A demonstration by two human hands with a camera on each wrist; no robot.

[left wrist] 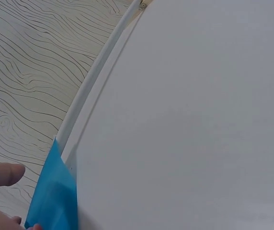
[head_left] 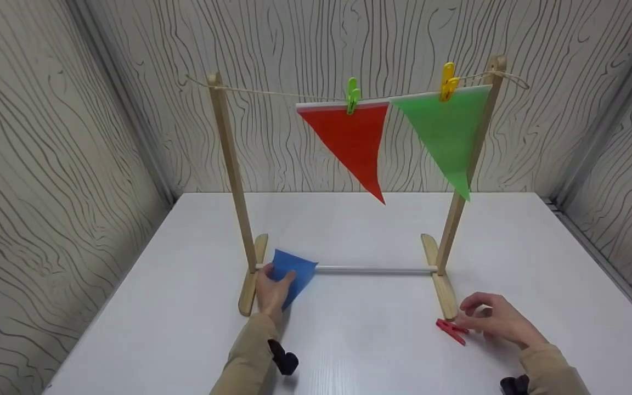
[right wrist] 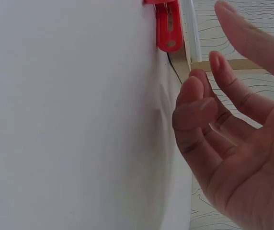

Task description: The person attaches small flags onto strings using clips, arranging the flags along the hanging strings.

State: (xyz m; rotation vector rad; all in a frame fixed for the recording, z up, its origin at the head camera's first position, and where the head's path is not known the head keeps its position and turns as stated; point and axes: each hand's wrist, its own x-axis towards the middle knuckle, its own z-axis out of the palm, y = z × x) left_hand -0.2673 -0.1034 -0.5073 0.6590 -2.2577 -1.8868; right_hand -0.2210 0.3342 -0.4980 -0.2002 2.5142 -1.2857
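A blue triangular pennant [head_left: 300, 270] lies across the white rod near the left post. My left hand [head_left: 273, 288] is over it, fingertips at its left edge. In the left wrist view the thumb [left wrist: 7, 173] stands apart from the blue sheet. On the table by the right foot lies a red clothespin [head_left: 451, 331]. Beside it my right hand [head_left: 500, 321] holds nothing, its fingers loosely bent. In the right wrist view the clothespin [right wrist: 169, 28] is above the fingertips, with a gap between.
A wooden stand with two posts [head_left: 232, 175] carries a string [head_left: 272, 92]. From it hang a red pennant [head_left: 357, 137] under a green clothespin [head_left: 352, 96] and a green pennant [head_left: 450, 126] under a yellow clothespin [head_left: 447, 82]. The white rod [head_left: 376, 269] joins the wooden feet.
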